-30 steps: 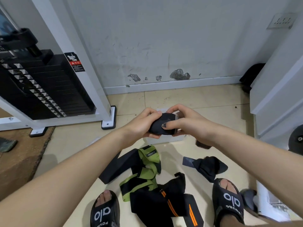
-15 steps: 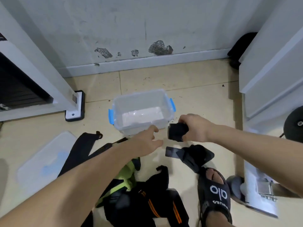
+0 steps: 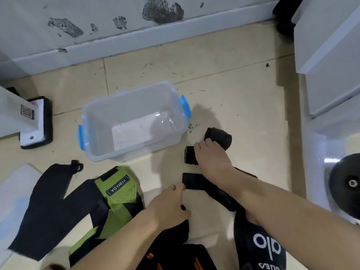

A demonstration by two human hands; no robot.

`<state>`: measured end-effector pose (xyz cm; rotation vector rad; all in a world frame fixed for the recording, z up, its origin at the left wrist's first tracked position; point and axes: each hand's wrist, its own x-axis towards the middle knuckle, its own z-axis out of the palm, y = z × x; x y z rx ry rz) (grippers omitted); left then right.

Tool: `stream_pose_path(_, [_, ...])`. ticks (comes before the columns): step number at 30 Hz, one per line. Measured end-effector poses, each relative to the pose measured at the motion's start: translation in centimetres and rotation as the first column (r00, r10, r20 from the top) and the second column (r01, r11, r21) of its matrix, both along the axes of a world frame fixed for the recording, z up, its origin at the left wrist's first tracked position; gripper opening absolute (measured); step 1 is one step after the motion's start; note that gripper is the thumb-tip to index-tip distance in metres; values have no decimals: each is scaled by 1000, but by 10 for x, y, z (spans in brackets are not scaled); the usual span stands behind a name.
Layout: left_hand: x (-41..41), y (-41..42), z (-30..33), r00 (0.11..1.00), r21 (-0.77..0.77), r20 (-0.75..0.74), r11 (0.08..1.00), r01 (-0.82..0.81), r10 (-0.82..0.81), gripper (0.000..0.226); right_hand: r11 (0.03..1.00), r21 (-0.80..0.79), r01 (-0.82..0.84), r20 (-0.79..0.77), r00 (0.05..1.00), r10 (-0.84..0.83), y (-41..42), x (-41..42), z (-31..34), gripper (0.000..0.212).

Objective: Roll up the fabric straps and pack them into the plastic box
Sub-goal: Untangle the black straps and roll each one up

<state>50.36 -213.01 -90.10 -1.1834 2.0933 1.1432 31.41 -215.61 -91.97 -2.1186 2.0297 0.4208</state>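
1. On the tiled floor ahead of me sits the clear plastic box (image 3: 134,121) with blue latches, holding no strap that I can see; its pale lid (image 3: 11,191) lies at far left.
2. My right hand (image 3: 212,158) rests on a rolled black strap (image 3: 190,155), fingers curled over it; a second black roll (image 3: 219,137) lies just beyond, touching the fingertips; both are right of the box, outside it.
3. My left hand (image 3: 170,201) reaches, fingers loosely extended, to the end of a flat black strap (image 3: 196,181); I cannot tell if it pinches it.
4. Unrolled straps remain: a green-and-black one (image 3: 118,193) and an orange-striped one (image 3: 175,256) near my sandal (image 3: 261,248).
5. Risk, as I judge it: either roll could spring loose if released unfastened; lifting 2 rolls in 1 hand may drop 1.
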Motion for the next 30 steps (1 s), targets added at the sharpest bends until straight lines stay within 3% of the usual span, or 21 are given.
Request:
stream_pose_path(3, [3,4,-11,998,-9,58,1000,25,-24,65,984,-161,75,25,997,-72,12,1,-11,52])
stream_pose_path(7, [10,9,-18,986,-82,142,992,98,-86,43,931,-344,126,172,983,-69,33,-6,0,36])
stream_pose_path(10, [16,12,-22,986,-139,149,985,100,-80,26,955,-191,227,279,945,-169,56,-12,1,15])
stream_pose_path(14, [18,14,-23,996,-159,66,986,-55,67,24,978,46,203,126,970,-207,82,-5,0,42])
stream_pose_path(18, [21,16,-21,985,-60,135,993,-104,111,30,974,154,164,23,985,-169,84,0,1,48])
stream_pose_path(21, [24,21,-19,989,-60,122,995,-74,81,18,972,202,118,0,993,-121,81,-2,3,47])
stream_pose_path(26, [32,20,7,955,33,-34,955,-295,296,6,952,301,56,114,989,-95,83,0,26,45])
stream_pose_path(30, [45,16,50,911,-14,-85,914,-405,403,12,961,277,25,267,958,-102,90,14,74,24])
